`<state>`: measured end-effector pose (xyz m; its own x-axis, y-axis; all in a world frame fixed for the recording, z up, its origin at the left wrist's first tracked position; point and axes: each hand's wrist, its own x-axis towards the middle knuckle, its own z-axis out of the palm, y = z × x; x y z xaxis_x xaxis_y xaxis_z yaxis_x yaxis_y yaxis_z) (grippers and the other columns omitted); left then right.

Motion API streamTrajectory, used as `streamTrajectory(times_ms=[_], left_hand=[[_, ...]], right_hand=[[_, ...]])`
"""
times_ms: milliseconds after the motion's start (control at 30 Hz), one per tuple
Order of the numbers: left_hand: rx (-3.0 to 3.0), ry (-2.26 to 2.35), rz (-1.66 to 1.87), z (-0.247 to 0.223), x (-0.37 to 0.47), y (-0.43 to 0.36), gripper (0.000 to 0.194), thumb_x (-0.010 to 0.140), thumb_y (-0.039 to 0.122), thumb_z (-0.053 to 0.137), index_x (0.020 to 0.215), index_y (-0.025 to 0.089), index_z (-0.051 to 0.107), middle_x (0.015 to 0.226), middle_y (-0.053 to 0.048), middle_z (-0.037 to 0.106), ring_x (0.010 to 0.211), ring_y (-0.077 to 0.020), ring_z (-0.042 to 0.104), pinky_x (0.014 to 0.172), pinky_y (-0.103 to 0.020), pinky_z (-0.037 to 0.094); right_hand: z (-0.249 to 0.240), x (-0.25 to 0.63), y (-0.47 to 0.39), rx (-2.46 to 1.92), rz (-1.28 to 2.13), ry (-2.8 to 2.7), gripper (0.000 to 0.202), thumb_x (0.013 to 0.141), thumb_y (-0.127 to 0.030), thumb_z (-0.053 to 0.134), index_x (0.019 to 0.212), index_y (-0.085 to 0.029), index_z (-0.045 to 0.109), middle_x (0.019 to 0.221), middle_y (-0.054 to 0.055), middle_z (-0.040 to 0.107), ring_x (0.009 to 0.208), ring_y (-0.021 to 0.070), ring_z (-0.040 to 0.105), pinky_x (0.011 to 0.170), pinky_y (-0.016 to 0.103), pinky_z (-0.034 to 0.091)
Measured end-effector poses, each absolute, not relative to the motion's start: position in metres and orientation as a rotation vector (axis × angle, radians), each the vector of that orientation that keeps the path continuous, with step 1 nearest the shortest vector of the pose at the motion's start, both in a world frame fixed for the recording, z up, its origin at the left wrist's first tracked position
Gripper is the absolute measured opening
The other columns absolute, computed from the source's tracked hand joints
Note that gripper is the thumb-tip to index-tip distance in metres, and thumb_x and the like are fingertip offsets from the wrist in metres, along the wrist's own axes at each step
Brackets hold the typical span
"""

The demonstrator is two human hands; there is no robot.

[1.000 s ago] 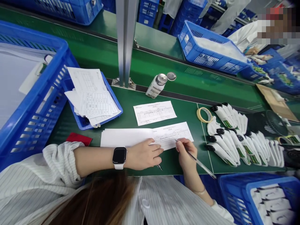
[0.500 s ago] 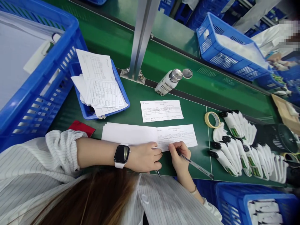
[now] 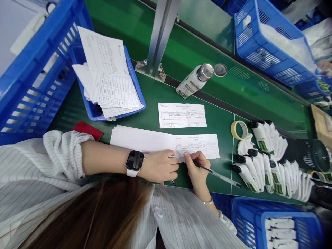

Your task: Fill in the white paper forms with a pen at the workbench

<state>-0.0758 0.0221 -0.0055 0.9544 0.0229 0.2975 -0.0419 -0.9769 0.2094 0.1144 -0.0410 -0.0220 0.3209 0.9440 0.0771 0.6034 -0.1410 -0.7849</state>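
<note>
1. Along the green bench's (image 3: 223,119) near side, right hand (image 3: 198,169) pinches a clear pen (image 3: 223,178) over the form pad's (image 3: 145,140) lower edge. Left hand (image 3: 160,166) lies on that edge, fingers slightly apart.
2. Decent open strip between pad and tape roll (image 3: 233,130); loose slip (image 3: 183,117) just beyond the pad.
3. Smooth-looking green top, blue crate (image 3: 38,52) crowding the left.

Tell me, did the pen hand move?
Yes, the right hand moved left, farther from the tape roll and closer to the left hand.
</note>
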Motion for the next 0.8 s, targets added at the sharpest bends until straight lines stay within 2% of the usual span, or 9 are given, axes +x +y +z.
streamTrajectory(times_ms=[200, 467, 667, 800], left_hand=[[2.867, -0.011, 0.5, -0.0075, -0.0756, 0.0225, 0.028, 0.067, 0.039, 0.071, 0.083, 0.019, 0.059, 0.094, -0.007, 0.063, 0.093, -0.0211, 0.051, 0.077, -0.034, 0.034], [2.865, -0.015, 0.495, -0.0078, -0.0767, 0.0229, 0.024, 0.068, 0.036, 0.07, 0.082, 0.02, 0.059, 0.088, -0.005, 0.063, 0.091, -0.0207, 0.051, 0.078, -0.034, 0.034], [2.923, -0.024, 0.411, -0.0091, -0.0765, 0.0221, 0.024, 0.073, 0.04, 0.065, 0.086, 0.022, 0.058, 0.097, -0.006, 0.063, 0.097, -0.0209, 0.05, 0.079, -0.034, 0.034], [2.912, -0.025, 0.412, -0.0094, -0.0764, 0.0223, 0.026, 0.071, 0.041, 0.067, 0.086, 0.022, 0.058, 0.096, -0.006, 0.063, 0.099, -0.0218, 0.05, 0.08, -0.035, 0.034]], right_hand=[[-0.0244, 0.112, -0.0407, -1.891, 0.495, -1.414, 0.039, 0.075, -0.031, 0.06, 0.052, -0.02, 0.031, 0.045, -0.007, 0.033, 0.044, 0.0062, 0.029, 0.046, 0.023, 0.029], [-0.0255, 0.1117, -0.0406, -1.909, 0.384, -1.52, 0.036, 0.074, -0.026, 0.06, 0.052, -0.02, 0.032, 0.045, -0.007, 0.031, 0.045, 0.0057, 0.028, 0.045, 0.022, 0.028], [-0.0247, 0.1112, -0.0409, -1.908, 0.389, -1.516, 0.036, 0.075, -0.028, 0.059, 0.05, -0.02, 0.033, 0.044, -0.007, 0.031, 0.044, 0.006, 0.029, 0.045, 0.023, 0.028], [-0.0252, 0.1112, -0.041, -1.901, 0.381, -1.523, 0.035, 0.074, -0.025, 0.059, 0.051, -0.02, 0.034, 0.045, -0.007, 0.032, 0.045, 0.0061, 0.029, 0.045, 0.023, 0.028]])
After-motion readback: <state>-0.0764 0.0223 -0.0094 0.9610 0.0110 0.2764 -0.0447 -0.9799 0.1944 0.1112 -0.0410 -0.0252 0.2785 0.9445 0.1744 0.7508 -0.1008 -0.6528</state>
